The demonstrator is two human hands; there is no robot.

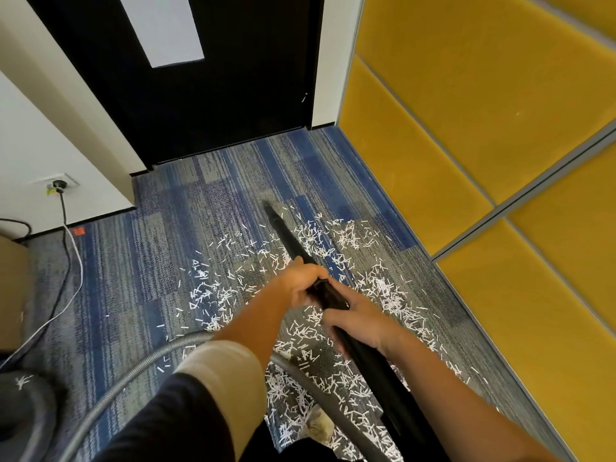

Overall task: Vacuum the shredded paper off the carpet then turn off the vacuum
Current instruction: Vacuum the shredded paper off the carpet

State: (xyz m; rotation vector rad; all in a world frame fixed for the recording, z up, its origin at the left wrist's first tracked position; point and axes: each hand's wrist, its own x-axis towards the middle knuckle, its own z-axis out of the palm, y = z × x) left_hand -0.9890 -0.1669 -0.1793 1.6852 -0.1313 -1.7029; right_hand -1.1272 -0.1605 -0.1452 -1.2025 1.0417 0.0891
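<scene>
The left hand (300,283) and the right hand (361,323) both curl round the black vacuum wand (291,242), whose tip points at the carpet (166,221) near the door. Shredded paper (346,235) lies thick around and under the wand. The sweeping looks barely begun, and switching off is not yet done.

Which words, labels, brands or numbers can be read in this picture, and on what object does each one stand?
No text can be read.
The yellow sticker at the wall socket: too small to read.
The red tag on the carpet: blurred, no writing visible.
On the vacuum tube: no brand visible.
</scene>
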